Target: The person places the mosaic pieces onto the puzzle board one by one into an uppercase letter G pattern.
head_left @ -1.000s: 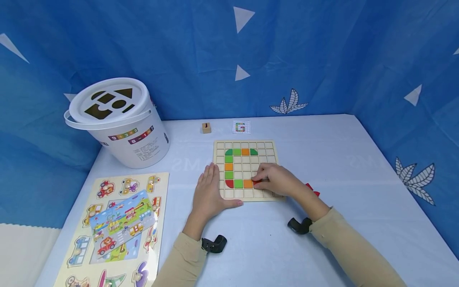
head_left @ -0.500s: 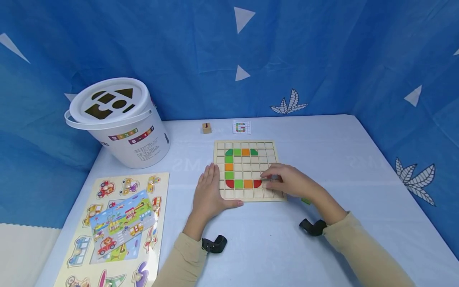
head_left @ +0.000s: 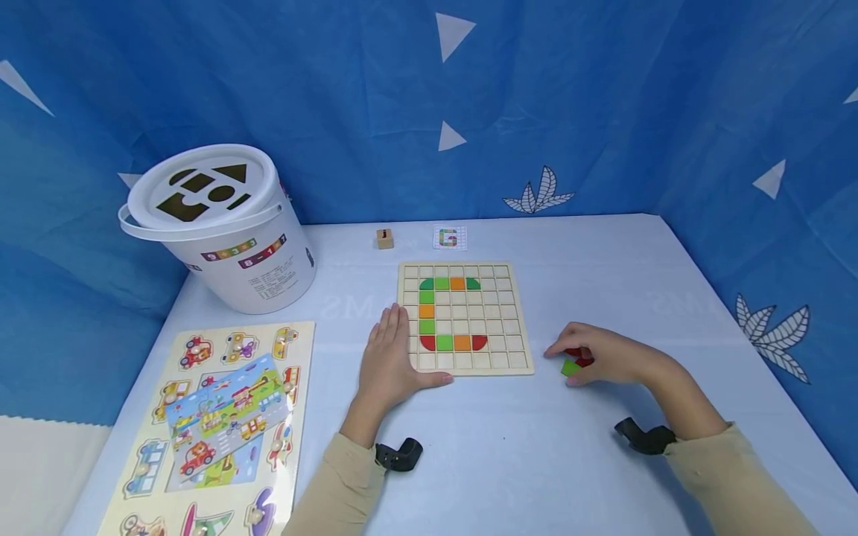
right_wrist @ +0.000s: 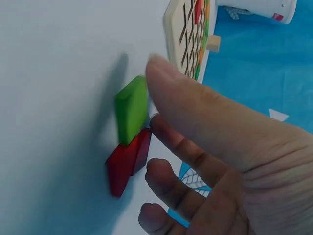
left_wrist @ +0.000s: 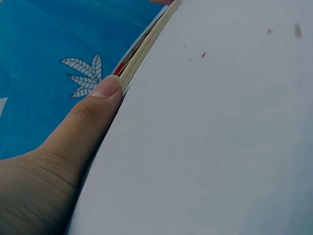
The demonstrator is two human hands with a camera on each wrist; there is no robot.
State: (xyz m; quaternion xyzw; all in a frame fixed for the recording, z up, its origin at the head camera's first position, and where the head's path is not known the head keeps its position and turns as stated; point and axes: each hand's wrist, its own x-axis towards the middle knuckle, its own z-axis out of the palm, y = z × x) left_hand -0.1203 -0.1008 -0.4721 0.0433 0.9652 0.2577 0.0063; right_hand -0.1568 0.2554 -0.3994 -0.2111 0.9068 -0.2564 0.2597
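My left hand (head_left: 390, 366) lies with straight fingers along the left edge of a wooden grid board (head_left: 499, 320), its thumb at the near edge. Green, orange and red tiles (head_left: 427, 311) sit in the board's squares in a C-like line, with rounded tiles at its corners and ends. To the right of the board, my right hand (head_left: 606, 357) hovers over a few loose tiles. In the right wrist view, its thumb and fingers stand apart beside a green square tile (right_wrist: 132, 107) and red tiles (right_wrist: 122, 166), which lie on the white tabletop.
A small card (head_left: 450, 237) with a coloured G pattern and a wooden cube (head_left: 384, 238) lie behind the board. A white lidded bucket (head_left: 281, 275) stands at back left. In front of it lies a vehicle puzzle board (head_left: 304, 372) with picture cards (head_left: 231, 409) on it.
My right hand let go of a red rounded tile at the right end of the bottom row, then moved right to the loose tiles. The left hand stayed in place.
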